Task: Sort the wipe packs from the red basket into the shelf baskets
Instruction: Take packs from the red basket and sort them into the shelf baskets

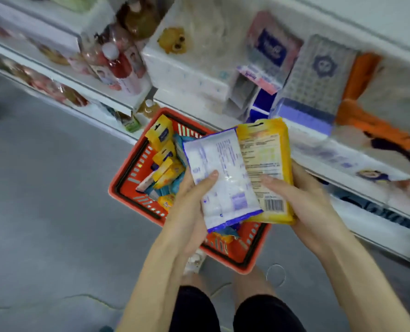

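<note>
The red slotted plastic basket [127, 185] sits on the grey floor with more packs inside. Over its 3 o'clock side, the left hand [187, 207] grips a white, blue-edged wipe pack [223, 178]. At that pack's 3 o'clock, the right hand [307, 202] grips an overlapping yellow wipe pack [268, 159].

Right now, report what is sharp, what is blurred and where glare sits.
Head view: the white pack and yellow pack, gripped by the left hand and right hand, are sharpest; head view: the tissue packs on the shelves smear with motion blur; head view: small glints on the white pack's film; head view: wide-angle lens bends the shelf lines.
</note>
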`<action>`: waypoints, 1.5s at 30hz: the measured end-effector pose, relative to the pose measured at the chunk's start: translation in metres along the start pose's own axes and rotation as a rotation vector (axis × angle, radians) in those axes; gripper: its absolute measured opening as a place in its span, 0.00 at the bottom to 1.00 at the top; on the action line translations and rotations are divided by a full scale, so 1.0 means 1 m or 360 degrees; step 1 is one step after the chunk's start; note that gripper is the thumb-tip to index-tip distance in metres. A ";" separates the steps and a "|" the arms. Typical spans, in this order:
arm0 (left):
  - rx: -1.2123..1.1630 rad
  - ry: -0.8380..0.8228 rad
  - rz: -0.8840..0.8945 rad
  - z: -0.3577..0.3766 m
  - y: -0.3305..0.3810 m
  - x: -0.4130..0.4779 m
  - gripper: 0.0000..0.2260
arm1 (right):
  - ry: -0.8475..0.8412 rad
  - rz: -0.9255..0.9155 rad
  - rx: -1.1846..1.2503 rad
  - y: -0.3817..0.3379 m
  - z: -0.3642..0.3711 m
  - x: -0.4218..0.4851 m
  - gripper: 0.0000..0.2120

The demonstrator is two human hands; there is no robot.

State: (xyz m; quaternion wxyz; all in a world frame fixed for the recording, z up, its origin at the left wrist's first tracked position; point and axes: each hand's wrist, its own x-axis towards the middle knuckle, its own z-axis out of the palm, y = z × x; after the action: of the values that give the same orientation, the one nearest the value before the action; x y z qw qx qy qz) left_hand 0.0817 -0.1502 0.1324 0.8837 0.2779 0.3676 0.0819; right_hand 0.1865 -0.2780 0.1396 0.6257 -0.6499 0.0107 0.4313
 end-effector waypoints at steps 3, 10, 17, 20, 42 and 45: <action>0.0113 -0.0082 0.0034 0.016 0.020 -0.041 0.20 | 0.0068 -0.0143 0.0185 -0.021 0.001 -0.053 0.16; 0.0369 -0.0335 0.0078 0.082 0.025 -0.122 0.16 | 0.0178 -0.0390 0.0440 -0.060 -0.031 -0.167 0.18; 0.0753 -0.0615 0.0054 0.214 -0.047 -0.156 0.14 | 0.0146 -0.0543 0.0749 -0.083 -0.129 -0.235 0.21; 0.0718 -0.0726 0.0011 0.282 -0.100 -0.158 0.17 | 0.0137 -0.0577 0.0888 -0.093 -0.206 -0.253 0.23; 0.0783 -0.0958 -0.0579 0.642 -0.404 -0.123 0.12 | 0.1138 -0.0850 0.0746 -0.136 -0.643 -0.320 0.33; 0.0771 -0.1031 -0.0735 0.672 -0.424 -0.109 0.11 | 0.1275 -0.0874 0.0844 -0.140 -0.676 -0.315 0.36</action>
State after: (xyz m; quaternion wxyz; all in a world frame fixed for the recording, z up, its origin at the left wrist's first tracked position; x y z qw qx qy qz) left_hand 0.4460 -0.8306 0.3509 0.8577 0.3984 0.1336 -0.2963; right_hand 0.4362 -0.9693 0.3287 0.8044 -0.5622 0.1863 -0.0462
